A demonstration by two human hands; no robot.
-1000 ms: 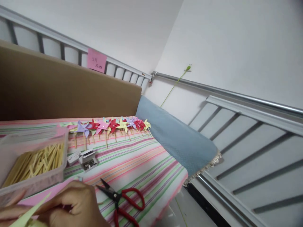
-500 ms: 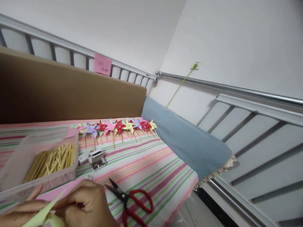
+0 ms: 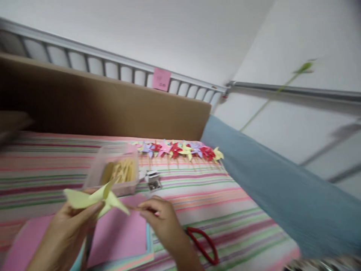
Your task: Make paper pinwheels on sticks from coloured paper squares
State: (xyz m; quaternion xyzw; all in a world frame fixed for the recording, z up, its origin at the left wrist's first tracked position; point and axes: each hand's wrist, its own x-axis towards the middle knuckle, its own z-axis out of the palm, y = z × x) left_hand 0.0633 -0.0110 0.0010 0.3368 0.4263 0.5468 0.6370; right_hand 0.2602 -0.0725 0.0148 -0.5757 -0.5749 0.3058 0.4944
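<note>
My left hand (image 3: 75, 220) is closed on a pale yellow paper pinwheel (image 3: 103, 197), its pointed blades spread above the fingers. To the right of it, my right hand (image 3: 160, 214) pinches a thin brownish stick (image 3: 132, 207) that points toward the pinwheel. Whether the stick touches the pinwheel I cannot tell, as the view is blurred. Pink paper sheets (image 3: 121, 233) lie on a stack beneath both hands. Just right of my right forearm are the red-handled scissors (image 3: 204, 244), partly hidden.
A clear plastic box (image 3: 93, 169) holds wooden sticks (image 3: 121, 171). Beside it sits a small white box of metal pins (image 3: 153, 182). Finished pinwheels (image 3: 175, 149) line the back of the striped cloth (image 3: 225, 195), before a cardboard panel (image 3: 113, 109).
The view has swung left. My hands have risen and parted; the pinwheel now shows spread blades in my left hand, and a thin stick shows in my right.
</note>
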